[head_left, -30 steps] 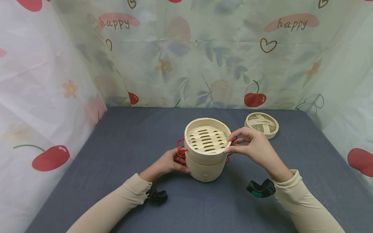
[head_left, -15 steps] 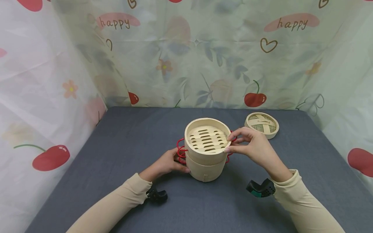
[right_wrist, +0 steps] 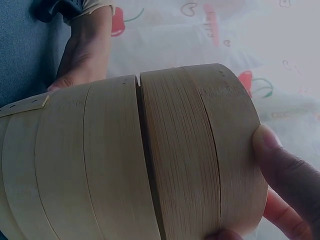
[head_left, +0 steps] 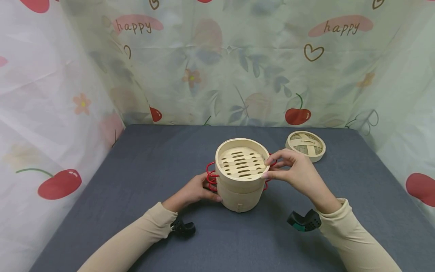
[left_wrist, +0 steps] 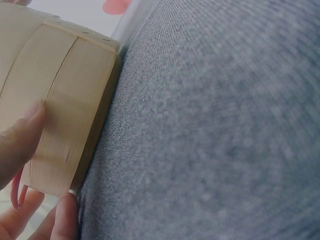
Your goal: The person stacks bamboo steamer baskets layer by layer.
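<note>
Two round bamboo steamer baskets stand stacked on the cloth, with red loop handles on both sides. The upper steamer basket shows its slatted floor, and nothing lies on the slats. My right hand pinches its rim at the right, thumb outside and a fingertip over the edge. Around the left side of the lower steamer basket my left hand holds on, thumb against the wall, other fingers partly hidden behind the handles. A dark narrow seam separates the two tiers in the right wrist view.
A woven bamboo lid lies on the dark grey cloth at the back right, just beyond my right hand. Patterned curtains hang behind the table and along both sides.
</note>
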The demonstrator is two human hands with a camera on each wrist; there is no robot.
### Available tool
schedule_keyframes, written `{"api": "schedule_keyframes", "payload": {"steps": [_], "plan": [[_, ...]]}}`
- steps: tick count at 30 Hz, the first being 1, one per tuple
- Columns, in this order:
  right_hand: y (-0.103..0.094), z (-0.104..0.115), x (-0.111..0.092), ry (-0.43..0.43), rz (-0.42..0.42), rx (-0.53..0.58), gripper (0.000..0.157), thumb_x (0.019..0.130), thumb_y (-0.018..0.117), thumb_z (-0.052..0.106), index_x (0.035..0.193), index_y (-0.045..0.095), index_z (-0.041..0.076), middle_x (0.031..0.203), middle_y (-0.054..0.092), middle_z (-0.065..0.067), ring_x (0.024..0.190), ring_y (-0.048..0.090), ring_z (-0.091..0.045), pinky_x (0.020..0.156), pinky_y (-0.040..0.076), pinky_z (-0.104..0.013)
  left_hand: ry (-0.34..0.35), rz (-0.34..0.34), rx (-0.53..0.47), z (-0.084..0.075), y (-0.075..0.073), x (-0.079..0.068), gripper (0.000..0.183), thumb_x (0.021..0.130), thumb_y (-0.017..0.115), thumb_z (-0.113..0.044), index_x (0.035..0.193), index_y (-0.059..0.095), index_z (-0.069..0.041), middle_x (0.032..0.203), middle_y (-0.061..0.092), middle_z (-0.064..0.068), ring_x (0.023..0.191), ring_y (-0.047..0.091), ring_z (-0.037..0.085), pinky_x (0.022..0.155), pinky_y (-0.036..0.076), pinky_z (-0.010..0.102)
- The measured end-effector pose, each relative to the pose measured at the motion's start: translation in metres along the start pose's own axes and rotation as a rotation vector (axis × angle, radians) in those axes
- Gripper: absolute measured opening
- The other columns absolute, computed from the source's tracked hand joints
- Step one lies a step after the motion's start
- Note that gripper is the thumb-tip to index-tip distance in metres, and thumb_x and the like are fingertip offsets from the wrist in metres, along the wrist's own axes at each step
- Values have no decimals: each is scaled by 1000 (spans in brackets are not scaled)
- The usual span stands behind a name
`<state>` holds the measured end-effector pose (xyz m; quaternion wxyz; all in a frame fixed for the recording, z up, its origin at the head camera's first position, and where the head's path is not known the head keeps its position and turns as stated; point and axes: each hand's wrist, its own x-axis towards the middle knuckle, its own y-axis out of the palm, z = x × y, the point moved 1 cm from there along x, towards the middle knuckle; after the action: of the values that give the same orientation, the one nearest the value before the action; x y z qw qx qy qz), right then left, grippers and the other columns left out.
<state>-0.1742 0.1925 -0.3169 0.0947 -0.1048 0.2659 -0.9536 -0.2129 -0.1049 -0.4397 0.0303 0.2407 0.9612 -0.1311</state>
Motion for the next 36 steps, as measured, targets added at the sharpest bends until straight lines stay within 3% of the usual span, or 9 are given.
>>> {"api": "schedule_keyframes", "payload": {"steps": [17,36], "plan": [[2,0,-2,21,-9,11,37,68,88,34,94,71,13,107,65,-1,89,69,-13,71,55,-32,-30,-8,27,1,-1,0,64,68,86,-3,124,55,-1,100,72,12,91,67,15,74,51,24],[4,3,-3,38,-16,10,38,68,87,37,94,71,15,106,66,1,89,69,-11,71,54,-31,-19,-5,19,-2,-1,-2,67,67,86,-2,126,55,0,101,72,13,90,68,13,74,52,24]]}}
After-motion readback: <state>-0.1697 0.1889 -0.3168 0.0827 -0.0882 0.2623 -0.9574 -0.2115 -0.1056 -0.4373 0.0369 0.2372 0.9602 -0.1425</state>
